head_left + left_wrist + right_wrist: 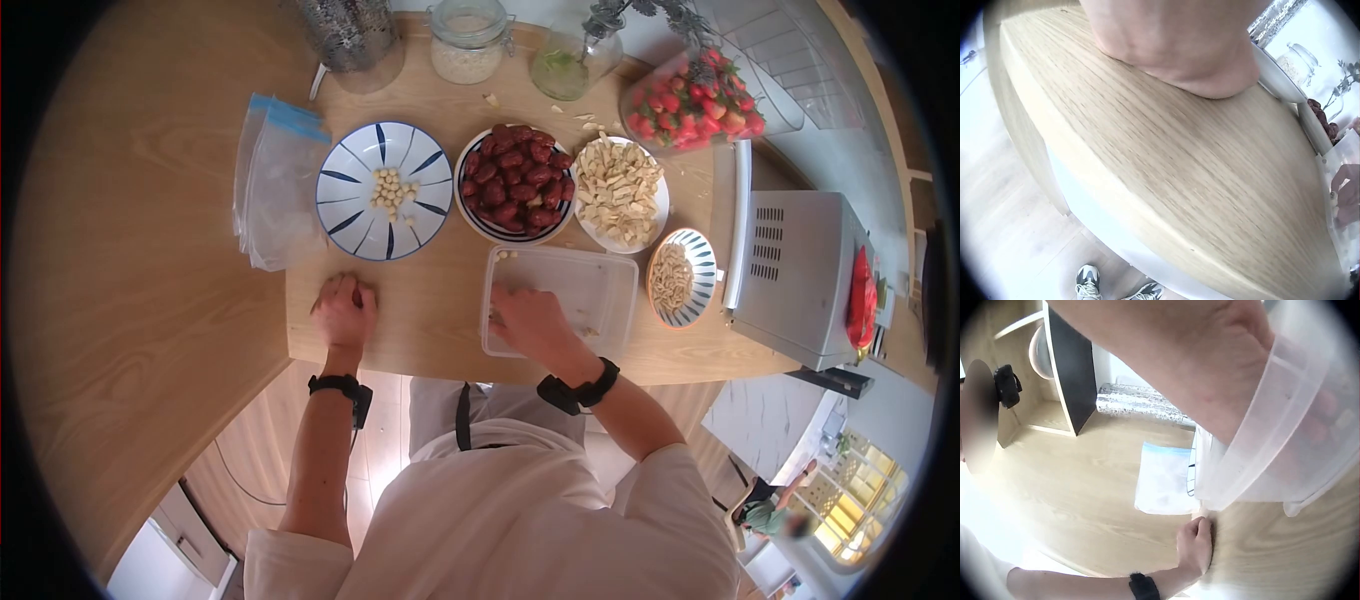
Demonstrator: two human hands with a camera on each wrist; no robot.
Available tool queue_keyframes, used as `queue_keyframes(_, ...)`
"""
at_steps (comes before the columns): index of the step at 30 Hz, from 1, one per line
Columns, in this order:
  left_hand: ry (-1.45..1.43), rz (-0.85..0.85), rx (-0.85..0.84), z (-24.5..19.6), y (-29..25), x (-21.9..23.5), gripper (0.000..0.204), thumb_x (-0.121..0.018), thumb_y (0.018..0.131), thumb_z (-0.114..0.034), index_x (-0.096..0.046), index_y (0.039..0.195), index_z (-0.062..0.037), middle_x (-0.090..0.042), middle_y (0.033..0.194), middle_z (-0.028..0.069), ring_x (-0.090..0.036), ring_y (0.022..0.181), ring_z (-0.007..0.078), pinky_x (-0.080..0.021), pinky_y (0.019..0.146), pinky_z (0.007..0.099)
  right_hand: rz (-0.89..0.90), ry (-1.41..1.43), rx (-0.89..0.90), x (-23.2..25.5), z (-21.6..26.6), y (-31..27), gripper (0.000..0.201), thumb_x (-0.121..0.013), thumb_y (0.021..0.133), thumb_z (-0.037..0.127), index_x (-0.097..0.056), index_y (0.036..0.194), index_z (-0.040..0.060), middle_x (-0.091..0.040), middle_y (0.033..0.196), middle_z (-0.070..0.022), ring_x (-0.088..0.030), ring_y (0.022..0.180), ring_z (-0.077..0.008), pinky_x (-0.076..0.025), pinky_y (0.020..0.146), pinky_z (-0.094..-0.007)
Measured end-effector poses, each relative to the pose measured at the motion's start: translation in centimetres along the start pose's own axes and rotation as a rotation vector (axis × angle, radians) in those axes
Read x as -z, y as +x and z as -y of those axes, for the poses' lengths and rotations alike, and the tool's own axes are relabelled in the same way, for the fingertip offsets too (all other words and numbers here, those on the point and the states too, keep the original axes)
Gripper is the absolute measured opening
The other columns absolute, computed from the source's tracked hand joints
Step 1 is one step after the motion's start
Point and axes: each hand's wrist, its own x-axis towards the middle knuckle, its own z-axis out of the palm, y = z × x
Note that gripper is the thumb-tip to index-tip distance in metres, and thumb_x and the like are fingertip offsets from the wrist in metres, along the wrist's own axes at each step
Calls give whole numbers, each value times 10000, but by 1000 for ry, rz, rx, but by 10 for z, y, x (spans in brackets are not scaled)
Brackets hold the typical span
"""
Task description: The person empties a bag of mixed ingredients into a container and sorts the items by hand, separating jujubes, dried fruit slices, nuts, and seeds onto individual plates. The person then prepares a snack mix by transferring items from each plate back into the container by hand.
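Note:
The left hand (345,315) rests on the table near its front edge, fingers curled round a small dark red thing (358,297) that looks like a date. Its back fills the top of the left wrist view. Inside a clear plastic box (612,290) the right hand (540,325) reaches down at the left end, fingertips low by the wall; what they touch is unclear. A few pale seeds (508,254) lie in the box's upper left corner, small bits (590,332) at its lower right. Through the box wall in the left wrist view, a pale seed (1333,195) shows by the right hand's fingers.
Behind are a plate (340,215) of pale seeds, a bowl of dates (515,180), a plate of pale slices (620,190) and a bowl of beige pieces (672,280). Zip bags (275,190) lie left; jars (467,50) and strawberries (700,105) stand farther back, a grey appliance (800,270) right.

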Motion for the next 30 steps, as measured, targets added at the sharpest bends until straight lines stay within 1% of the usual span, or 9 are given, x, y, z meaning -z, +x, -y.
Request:
queue_keyframes(5,-2,-4,-11,0,1,1,174,-589,788,-149,-495,647,-105,-535,677,37,-575,656,267,-485,540,411,-27,-8,-1,-4,1,2,339,-672,822,217,-546,1075,30,-677,730,-138,-692,694,-337,-549,590,-424)
queue_keyframes(7,2,-8,-11,1,0,0,179,-587,788,-149,-491,644,-106,-531,674,37,-573,653,267,-483,538,412,-30,24,-67,-13,-1,5,313,-660,831,211,-528,1061,45,-655,733,-147,-665,706,-371,-530,621,-477)
queue_keyframes(10,7,-10,-7,2,0,-1,184,-585,789,-151,-487,640,-107,-526,670,36,-571,649,266,-481,534,412,-38,107,-105,-18,-2,6,279,-646,837,179,-520,1041,36,-656,740,-168,-656,726,-403,-524,643,-512)
queue_keyframes(20,23,-13,-4,1,0,0,195,-588,784,-153,-483,625,-110,-524,652,32,-571,636,262,-474,518,411,-44,157,-119,-17,-4,9,203,-607,856,127,-532,1019,30,-651,763,-206,-645,777,-423,-520,682,-524)
queue_keyframes(22,24,-3,21,3,-1,-3,196,-590,783,-155,-483,623,-115,-524,651,30,-572,636,262,-475,520,412,-76,186,-104,-14,-3,8,161,-599,843,112,-556,974,29,-652,773,-199,-646,791,-411,-512,690,-520)
queue_keyframes(25,9,-8,47,3,-2,-3,195,-597,775,-160,-483,621,-124,-525,650,25,-573,638,261,-477,526,413,-83,342,-44,4,-7,4,131,-597,827,94,-596,941,29,-660,814,-190,-648,804,-397,-506,695,-503)
queue_keyframes(26,-12,-16,44,3,-2,-3,193,-601,769,-163,-483,620,-128,-526,649,23,-574,641,260,-479,530,413,-83,339,-32,14,-6,3,131,-597,827,94,-596,941,29,-660,814,-190,-648,804,-397,-506,695,-503)
queue_keyframes(28,-14,-10,46,3,-2,-2,188,-605,760,-163,-484,619,-131,-530,652,22,-578,649,257,-483,535,411,-122,451,-58,38,-2,-1,134,-612,808,74,-626,934,31,-661,817,-174,-648,774,-376,-506,683,-456)
queue_keyframes(30,-15,-7,46,3,-1,-2,184,-608,751,-164,-484,619,-133,-534,654,21,-582,657,255,-487,541,409,-93,502,-54,66,4,-5,136,-610,816,71,-619,950,50,-664,842,-160,-645,804,-374,-503,695,-460)
